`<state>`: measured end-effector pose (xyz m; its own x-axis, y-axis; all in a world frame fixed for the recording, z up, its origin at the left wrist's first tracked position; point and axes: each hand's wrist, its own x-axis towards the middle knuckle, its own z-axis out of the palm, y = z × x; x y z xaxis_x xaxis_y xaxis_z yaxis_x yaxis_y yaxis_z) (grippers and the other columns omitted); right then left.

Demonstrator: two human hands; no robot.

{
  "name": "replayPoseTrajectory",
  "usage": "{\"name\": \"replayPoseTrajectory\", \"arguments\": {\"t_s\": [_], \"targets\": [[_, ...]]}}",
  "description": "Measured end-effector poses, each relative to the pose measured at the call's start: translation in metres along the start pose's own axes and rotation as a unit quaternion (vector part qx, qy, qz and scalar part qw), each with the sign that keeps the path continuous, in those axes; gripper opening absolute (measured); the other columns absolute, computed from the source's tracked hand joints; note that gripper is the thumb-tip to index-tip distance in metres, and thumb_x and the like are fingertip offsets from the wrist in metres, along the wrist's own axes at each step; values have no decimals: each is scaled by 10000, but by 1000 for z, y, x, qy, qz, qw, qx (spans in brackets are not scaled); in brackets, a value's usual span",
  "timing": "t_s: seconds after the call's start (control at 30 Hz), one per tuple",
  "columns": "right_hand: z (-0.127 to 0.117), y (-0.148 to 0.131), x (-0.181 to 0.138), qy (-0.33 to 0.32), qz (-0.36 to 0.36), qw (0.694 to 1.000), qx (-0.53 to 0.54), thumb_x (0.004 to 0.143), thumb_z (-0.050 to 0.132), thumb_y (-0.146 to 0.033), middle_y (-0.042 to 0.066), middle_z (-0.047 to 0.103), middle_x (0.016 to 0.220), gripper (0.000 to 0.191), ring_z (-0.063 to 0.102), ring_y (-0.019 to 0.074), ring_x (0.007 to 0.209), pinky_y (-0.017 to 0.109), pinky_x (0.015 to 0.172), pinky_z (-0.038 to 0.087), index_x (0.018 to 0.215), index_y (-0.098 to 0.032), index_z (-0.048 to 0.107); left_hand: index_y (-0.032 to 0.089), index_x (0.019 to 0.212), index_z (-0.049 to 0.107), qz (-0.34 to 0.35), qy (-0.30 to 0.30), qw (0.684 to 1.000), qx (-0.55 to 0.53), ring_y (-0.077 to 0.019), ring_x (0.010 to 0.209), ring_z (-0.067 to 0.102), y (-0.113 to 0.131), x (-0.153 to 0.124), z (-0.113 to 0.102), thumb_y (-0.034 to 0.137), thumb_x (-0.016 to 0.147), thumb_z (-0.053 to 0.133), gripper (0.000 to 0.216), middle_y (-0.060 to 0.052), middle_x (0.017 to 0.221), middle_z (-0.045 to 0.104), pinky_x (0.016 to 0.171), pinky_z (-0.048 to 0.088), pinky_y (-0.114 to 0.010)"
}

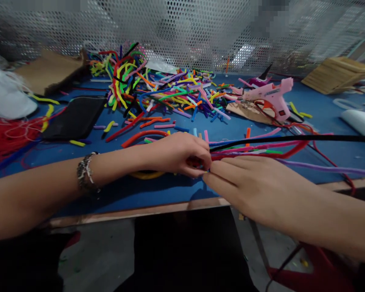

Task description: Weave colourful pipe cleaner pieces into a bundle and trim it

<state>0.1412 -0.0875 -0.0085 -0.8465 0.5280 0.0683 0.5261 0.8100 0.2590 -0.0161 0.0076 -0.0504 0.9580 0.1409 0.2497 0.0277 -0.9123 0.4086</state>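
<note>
The left hand [186, 152] curls its fingers together on several fuzzy stems [292, 139] just above the blue tabletop [115, 196]; they stretch away behind the right hand [246, 178]. Its fingertips meet the left's, but I cannot tell what they pinch. Beyond lie a multicoloured heap [176, 91] and 1 pink glue gun [269, 98]

Your one camera looked forward and down from your head, close above your lap [185, 251], with your left hand [182, 152] and right hand [252, 178] mid-view and the perforated screen [176, 24] across the top.
</note>
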Motion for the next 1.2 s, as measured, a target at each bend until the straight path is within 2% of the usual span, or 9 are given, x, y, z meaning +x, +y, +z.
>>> {"name": "replayPoseTrajectory", "arguments": {"t_s": [0.1, 0.3, 0.4, 0.6, 0.73, 0.87, 0.97, 1.07, 1.2], "targets": [[-5, 17, 5, -61, 33, 989, 129, 829, 393, -79, 32, 591, 760, 208, 535, 112, 604, 230, 534, 385, 806, -135, 591, 149, 766, 616, -4, 7, 1000, -5, -123, 766, 563, 0, 0, -2, 182, 732, 556, 76, -42, 832, 617, 659, 401, -183], [8, 44, -1, -18, 43, 960, 275, 832, 461, -159, 12, 598, 731, 144, 537, 90, 658, 205, 601, 391, 783, -141, 595, 161, 770, 620, -19, 10, 999, -31, -111, 747, 568, 2, 0, -3, 149, 725, 550, 84, -24, 794, 633, 687, 405, -178], [22, 40, -11, 14, 48, 968, 244, 856, 417, -172, 18, 574, 733, 177, 521, 85, 651, 194, 587, 379, 788, -138, 577, 155, 757, 611, -19, 17, 999, -32, -106, 750, 568, 2, -1, -2, 146, 729, 546, 71, -25, 795, 633, 689, 404, -171], [40, 23, -25, 48, 41, 997, 35, 884, 261, -119, 0, 500, 611, 314, 398, 101, 457, 232, 446, 271, 742, -154, 539, 153, 713, 582, -12, 30, 999, -20, -106, 747, 542, 3, -2, 1, 146, 735, 532, 55, -20, 752, 603, 681, 399, -168], [43, 21, -23, 55, 78, 994, 53, 875, 284, -135, -13, 476, 585, 290, 386, 91, 436, 223, 425, 250, 718, -166, 526, 155, 742, 568, -30, 6, 999, -31, -110, 757, 525, 4, -1, -1, 161, 735, 539, 30, -22, 790, 578, 696, 400, -180], [45, 24, -21, 56, 104, 988, 97, 876, 307, -165, -11, 487, 590, 291, 406, 85, 451, 212, 432, 277, 676, -163, 520, 144, 896, 535, -82, -3, 996, -23, -136, 829, 503, 5, -1, -3, 201, 695, 578, 213, -69, 997, 497, 730, 411, -220], [46, 25, -21, 88, 101, 987, 90, 869, 356, -183, 26, 543, 680, 277, 465, 112, 570, 222, 517, 342, 662, -163, 539, 125, 913, 523, -115, -6, 993, -11, -141, 820, 493, 5, 1, -1, 184, 706, 547, 217, -75, 978, 477, 730, 412, -231], [46, 26, -21, 139, 91, 984, 63, 850, 413, -186, 76, 579, 923, 241, 493, 183, 840, 304, 712, 372, 665, -170, 567, 127, 923, 515, -118, -13, 993, -6, -150, 852, 487, 5, 2, 1, 183, 717, 528, 213, -74, 999, 468, 759, 404, -240], [48, 31, -19, 128, 92, 978, 136, 835, 420, -162, 104, 544, 1006, 199, 477, 201, 946, 354, 798, 369, 700, -157, 566, 139, 905, 502, -134, -17, 991, -6, -156, 856, 484, 6, 3, 2, 189, 699, 540, 215, -64, 1000, 461, 754, 399, -240]]}}
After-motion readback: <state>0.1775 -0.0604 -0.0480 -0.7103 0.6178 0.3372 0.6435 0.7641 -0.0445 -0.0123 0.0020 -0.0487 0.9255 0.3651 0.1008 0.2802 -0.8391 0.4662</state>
